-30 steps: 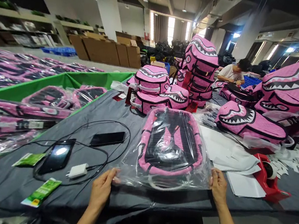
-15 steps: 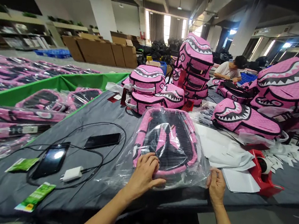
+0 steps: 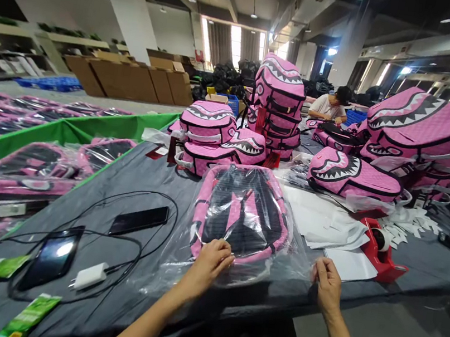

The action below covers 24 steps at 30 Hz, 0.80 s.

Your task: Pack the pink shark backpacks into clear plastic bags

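Observation:
A pink and black backpack (image 3: 239,213) lies back side up on the grey-covered table, inside a clear plastic bag (image 3: 299,253). At the bag's near left part, my left hand (image 3: 211,262) has its fingers curled and pinches the film just below the backpack's lower edge. My right hand (image 3: 326,282) is closed, thumb against fingers, on the bag's near right corner. The film lies loose and wrinkled between both hands. What sits between the fingertips is mostly hidden.
Phones (image 3: 139,220), a white charger (image 3: 90,276) and cables lie left. A red tape dispenser (image 3: 384,260) and white sheets (image 3: 350,265) lie right. Pink backpacks (image 3: 280,98) are stacked behind. A green-edged bin (image 3: 64,136) holds bagged ones. A person (image 3: 329,106) sits farther back.
The view has turned slightly right. My left hand has gone from lying spread on the bagged backpack to pinching the film near its lower edge. My right hand keeps the bag's corner.

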### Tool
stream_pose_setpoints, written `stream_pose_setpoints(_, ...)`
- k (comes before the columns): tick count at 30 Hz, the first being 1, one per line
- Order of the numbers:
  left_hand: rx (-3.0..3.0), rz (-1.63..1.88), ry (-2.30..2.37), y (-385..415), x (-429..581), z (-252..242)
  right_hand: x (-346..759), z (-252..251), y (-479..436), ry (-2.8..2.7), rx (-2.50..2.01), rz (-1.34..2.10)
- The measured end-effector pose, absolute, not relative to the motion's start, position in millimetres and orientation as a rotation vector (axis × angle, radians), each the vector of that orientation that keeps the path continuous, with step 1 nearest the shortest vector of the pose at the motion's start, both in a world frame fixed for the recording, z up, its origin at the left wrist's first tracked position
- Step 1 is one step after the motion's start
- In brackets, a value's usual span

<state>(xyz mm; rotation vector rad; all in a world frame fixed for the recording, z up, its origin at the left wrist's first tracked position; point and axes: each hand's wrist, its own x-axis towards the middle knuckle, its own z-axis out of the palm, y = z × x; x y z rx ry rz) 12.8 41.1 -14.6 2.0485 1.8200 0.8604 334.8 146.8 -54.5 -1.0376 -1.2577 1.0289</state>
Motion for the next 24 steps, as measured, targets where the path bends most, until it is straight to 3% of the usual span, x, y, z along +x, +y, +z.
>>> stream_pose_setpoints(7,1.818,0.710,1.702,52,6,-1,323,-67,160,-1.209,-1.246,1.084)
stream_pose_setpoints(13,1.809,0.732,1.780,50,14,-7,322,-76,174,-1.451,-1.487,0.900)
stream_pose_setpoints(19,1.785,0.775,1.750,50,13,-4,338,-69,173,-1.484,-1.480,0.968)
stream_pose_setpoints(24,1.788,0.782,1.700,51,11,-5,402,-42,189,-1.513,-1.513,0.669)
